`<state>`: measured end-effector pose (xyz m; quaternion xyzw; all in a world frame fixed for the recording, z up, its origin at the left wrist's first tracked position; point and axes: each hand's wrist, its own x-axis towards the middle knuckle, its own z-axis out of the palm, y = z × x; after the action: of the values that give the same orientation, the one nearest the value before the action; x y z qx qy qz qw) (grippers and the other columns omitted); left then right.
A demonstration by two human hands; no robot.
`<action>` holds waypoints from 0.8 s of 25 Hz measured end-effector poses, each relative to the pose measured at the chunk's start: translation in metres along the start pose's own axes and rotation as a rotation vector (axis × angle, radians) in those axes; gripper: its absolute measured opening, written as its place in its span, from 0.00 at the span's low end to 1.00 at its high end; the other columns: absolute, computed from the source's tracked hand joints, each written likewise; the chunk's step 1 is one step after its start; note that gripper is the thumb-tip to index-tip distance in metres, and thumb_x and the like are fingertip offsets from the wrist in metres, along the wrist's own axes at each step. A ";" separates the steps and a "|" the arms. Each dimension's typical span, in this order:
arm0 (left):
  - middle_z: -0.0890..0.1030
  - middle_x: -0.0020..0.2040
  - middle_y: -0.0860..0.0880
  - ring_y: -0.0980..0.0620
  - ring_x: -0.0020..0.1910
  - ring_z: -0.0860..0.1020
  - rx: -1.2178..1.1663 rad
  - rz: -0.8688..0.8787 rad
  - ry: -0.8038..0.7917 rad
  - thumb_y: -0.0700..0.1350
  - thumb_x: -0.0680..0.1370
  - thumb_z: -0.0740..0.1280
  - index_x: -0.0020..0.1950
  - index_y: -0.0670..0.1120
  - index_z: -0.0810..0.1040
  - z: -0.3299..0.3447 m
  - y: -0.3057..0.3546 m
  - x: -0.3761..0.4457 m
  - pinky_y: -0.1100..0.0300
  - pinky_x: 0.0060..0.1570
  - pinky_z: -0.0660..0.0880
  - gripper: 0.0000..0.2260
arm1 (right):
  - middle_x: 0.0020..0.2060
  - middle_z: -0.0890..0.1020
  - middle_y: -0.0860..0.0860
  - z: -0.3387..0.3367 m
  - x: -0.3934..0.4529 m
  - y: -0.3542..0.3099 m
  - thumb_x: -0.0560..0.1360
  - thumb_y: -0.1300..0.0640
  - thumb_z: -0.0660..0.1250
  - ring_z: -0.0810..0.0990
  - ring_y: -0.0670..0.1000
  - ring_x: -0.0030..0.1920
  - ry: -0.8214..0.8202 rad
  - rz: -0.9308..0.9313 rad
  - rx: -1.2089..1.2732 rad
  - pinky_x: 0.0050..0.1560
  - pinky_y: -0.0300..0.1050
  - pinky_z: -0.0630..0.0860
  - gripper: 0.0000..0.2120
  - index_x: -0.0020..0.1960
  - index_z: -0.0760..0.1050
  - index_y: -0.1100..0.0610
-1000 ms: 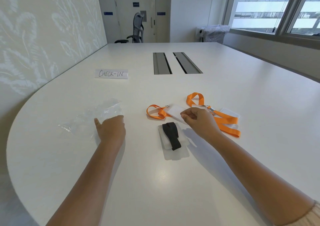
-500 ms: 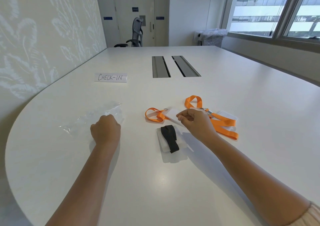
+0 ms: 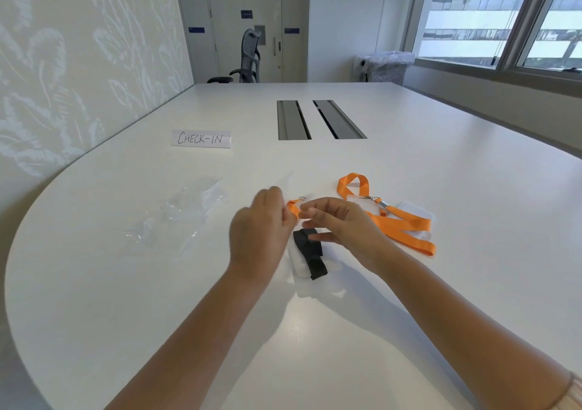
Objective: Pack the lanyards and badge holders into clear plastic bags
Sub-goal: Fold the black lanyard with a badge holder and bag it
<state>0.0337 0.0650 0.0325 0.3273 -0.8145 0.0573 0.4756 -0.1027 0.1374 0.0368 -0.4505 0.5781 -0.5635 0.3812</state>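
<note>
Currently, the small orange lanyard (image 3: 294, 209), pinched by both hands' fingers (image 3: 310, 213), could snag the black lanyard (image 3: 310, 252) beneath when lifted.

We look across a large white table (image 3: 409, 164) with a rounded near end and two grey cable hatches (image 3: 318, 120) set into its middle, a white card reading "CHECK-IN" (image 3: 201, 139) lying to their left. On our left runs a pale wall with a faint leaf pattern (image 3: 63, 63), and at the far end a grey mesh office chair (image 3: 247, 58) stands before closed doors (image 3: 252, 16). Daylight enters through windows (image 3: 504, 19) on our right, with a plastic-lined bin (image 3: 390, 66) beneath them.
</note>
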 end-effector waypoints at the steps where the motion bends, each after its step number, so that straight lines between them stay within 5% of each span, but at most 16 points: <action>1: 0.73 0.29 0.43 0.42 0.22 0.70 -0.036 0.032 -0.019 0.36 0.69 0.69 0.35 0.40 0.71 0.001 0.006 -0.003 0.57 0.21 0.68 0.07 | 0.43 0.85 0.50 0.002 -0.001 0.000 0.75 0.55 0.66 0.83 0.49 0.46 -0.013 0.003 0.001 0.48 0.44 0.80 0.05 0.48 0.80 0.52; 6: 0.78 0.36 0.45 0.44 0.29 0.74 -0.275 0.030 -0.147 0.39 0.73 0.68 0.40 0.40 0.74 0.004 0.019 -0.014 0.53 0.26 0.74 0.04 | 0.43 0.82 0.56 0.000 -0.002 -0.001 0.73 0.51 0.65 0.80 0.53 0.44 -0.068 0.022 0.212 0.47 0.46 0.80 0.12 0.52 0.80 0.57; 11: 0.78 0.39 0.48 0.48 0.31 0.74 -0.411 -0.091 -0.172 0.41 0.74 0.66 0.40 0.42 0.73 0.010 0.016 -0.016 0.51 0.31 0.75 0.04 | 0.46 0.82 0.64 0.004 0.000 0.003 0.70 0.51 0.68 0.82 0.57 0.45 0.051 -0.007 0.137 0.47 0.46 0.81 0.15 0.51 0.81 0.59; 20: 0.74 0.34 0.51 0.52 0.29 0.71 -0.365 -0.231 -0.019 0.38 0.70 0.70 0.39 0.43 0.72 0.002 0.005 -0.006 0.59 0.29 0.71 0.07 | 0.36 0.84 0.48 0.001 0.003 0.002 0.73 0.59 0.68 0.83 0.44 0.35 0.330 -0.035 -0.105 0.40 0.38 0.81 0.07 0.50 0.81 0.58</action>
<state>0.0309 0.0711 0.0278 0.3272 -0.7729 -0.1492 0.5227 -0.1029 0.1337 0.0350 -0.3812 0.6535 -0.6055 0.2470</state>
